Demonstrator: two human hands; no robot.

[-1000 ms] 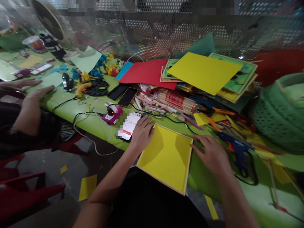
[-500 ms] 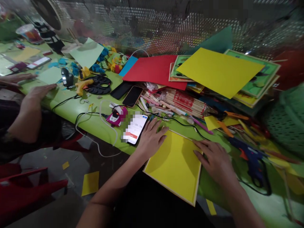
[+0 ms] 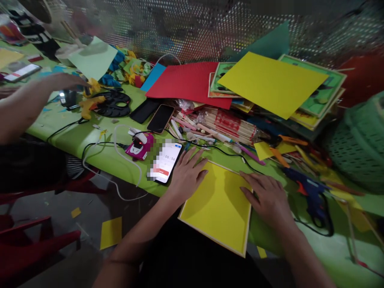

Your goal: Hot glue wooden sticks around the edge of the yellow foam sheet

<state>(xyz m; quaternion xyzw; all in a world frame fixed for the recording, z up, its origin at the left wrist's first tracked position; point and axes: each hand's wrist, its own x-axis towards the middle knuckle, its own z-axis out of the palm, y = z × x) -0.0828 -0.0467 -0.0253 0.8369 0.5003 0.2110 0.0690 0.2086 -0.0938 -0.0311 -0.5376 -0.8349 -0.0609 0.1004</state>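
Note:
A yellow sheet with thin pale sticks along its edges (image 3: 218,210) lies partly on the green table and overhangs its front edge toward my body. My left hand (image 3: 187,174) rests at its upper left edge, fingers spread, holding nothing. On the upper right side lies my right hand (image 3: 265,194), fingers stretched out with the tips on the border. Close by my left hand is a lit phone (image 3: 169,162) showing a timer. A blue glue gun (image 3: 310,192) lies right of my right hand.
Behind my hands are bundled wooden sticks (image 3: 231,126), markers, a red sheet (image 3: 186,85) and a loose yellow sheet (image 3: 271,84) on stacked framed pictures. A green basket (image 3: 360,140) stands right. Cables run past a magenta power adapter (image 3: 140,146). Another person's arm (image 3: 33,102) reaches in at left.
My hands keep their place on the yellow sheet. The other person's arm has lifted and reached further over the table at left. My view has shifted slightly right.

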